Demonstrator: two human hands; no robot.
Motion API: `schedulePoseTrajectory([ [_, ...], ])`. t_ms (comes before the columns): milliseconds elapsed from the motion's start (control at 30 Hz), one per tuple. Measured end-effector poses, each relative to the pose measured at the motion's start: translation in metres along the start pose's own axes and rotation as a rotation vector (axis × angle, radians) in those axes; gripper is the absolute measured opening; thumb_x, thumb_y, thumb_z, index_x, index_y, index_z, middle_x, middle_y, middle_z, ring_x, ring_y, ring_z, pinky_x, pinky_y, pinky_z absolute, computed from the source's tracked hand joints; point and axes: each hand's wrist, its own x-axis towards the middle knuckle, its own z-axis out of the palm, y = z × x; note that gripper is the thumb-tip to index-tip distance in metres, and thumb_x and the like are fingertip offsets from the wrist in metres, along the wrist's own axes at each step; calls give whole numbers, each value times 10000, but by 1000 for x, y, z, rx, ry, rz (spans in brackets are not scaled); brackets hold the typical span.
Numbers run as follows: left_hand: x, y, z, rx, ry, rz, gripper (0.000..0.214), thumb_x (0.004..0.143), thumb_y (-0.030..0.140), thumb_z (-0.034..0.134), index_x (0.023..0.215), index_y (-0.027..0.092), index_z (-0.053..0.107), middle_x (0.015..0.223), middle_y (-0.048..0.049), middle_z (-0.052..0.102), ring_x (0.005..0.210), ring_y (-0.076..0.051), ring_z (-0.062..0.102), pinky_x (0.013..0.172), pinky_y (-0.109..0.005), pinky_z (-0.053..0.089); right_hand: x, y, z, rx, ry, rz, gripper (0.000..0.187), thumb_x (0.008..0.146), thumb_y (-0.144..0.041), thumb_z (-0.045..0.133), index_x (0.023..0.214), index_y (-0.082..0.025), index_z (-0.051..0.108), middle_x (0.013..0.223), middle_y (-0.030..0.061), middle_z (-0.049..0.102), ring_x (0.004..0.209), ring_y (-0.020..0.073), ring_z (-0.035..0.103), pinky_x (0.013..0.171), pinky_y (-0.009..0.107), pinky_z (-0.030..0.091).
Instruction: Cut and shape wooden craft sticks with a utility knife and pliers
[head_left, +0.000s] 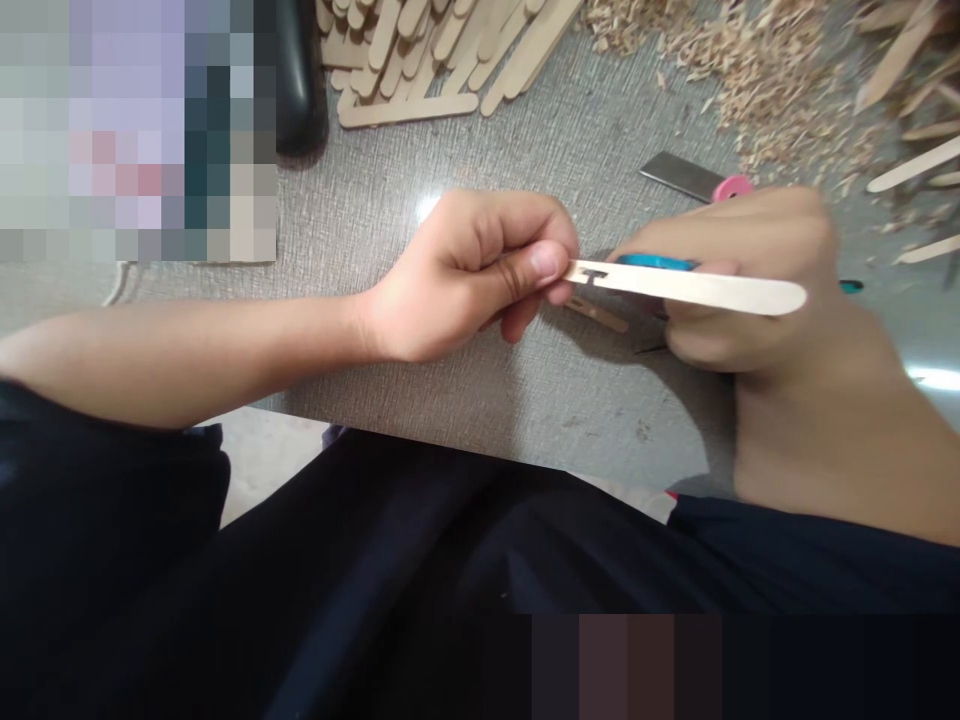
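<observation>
My left hand point(495, 265) pinches one end of a wooden craft stick point(720, 290) between thumb and fingers. The stick reaches to the right, in front of my right hand, and has a small dark-edged notch close to my left fingertips. My right hand point(757, 240) is closed around a blue-handled tool point(654, 262), mostly hidden by the fingers and the stick, so its kind is unclear. Below the stick, a shorter piece of craft stick point(600, 314) shows near my left fingers.
A pile of craft sticks point(427, 50) lies at the back, beside a black rounded object point(301, 75). Wood shavings point(780, 80) and more sticks point(907, 60) are at the back right. Beyond my right hand lies a flat metal blade with a pink end point(686, 178). The grey tabletop point(405, 400) ends at my lap.
</observation>
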Motion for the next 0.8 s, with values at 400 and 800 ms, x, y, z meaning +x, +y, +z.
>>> schedulePoseTrajectory([
  [400, 2, -7, -4, 48, 1, 83, 539, 1017, 611, 890, 743, 184, 707, 579, 53, 635, 478, -44, 606, 487, -192, 456, 8, -16, -11, 366, -149, 114, 725, 1270, -676, 429, 721, -212, 528, 577, -45, 492, 463, 64, 428, 433, 277, 305],
  [800, 4, 14, 5, 130, 105, -148, 671, 1022, 790, 775, 740, 202, 618, 642, 37, 634, 514, -57, 602, 497, -194, 481, 5, 4, 8, -124, 239, -128, 791, 1289, -664, 350, 730, -176, 624, 557, -35, 509, 461, 33, 398, 463, 283, 225],
])
